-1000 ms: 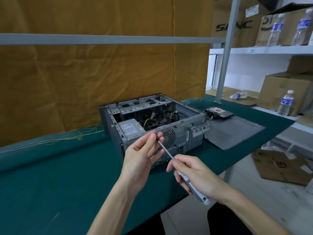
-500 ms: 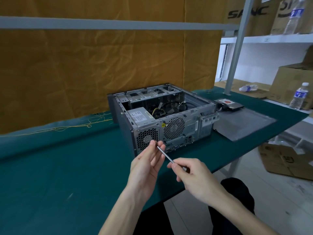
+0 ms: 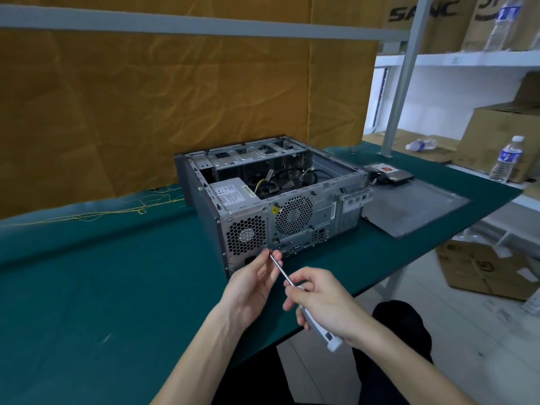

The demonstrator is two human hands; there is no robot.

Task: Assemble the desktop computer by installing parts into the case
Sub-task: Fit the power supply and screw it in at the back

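Your right hand [image 3: 327, 305] grips the screwdriver [image 3: 295, 290] by its handle; your left hand [image 3: 251, 287] pinches its tip, a screw too small to tell; the case [image 3: 274, 197] lies open near the worktop's front edge; next, likely carry the tip to a rear-panel screw hole.

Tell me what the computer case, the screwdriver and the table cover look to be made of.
Computer case: looks like bare sheet steel, dull silver, with punched fan grilles and stamped slots.
Screwdriver: thin shiny shaft, likely steel; pale grey handle looks like matte plastic. The right hand holds the handle; the left hand pinches its tip.
Table cover: dark green, matte, probably cloth or felt.
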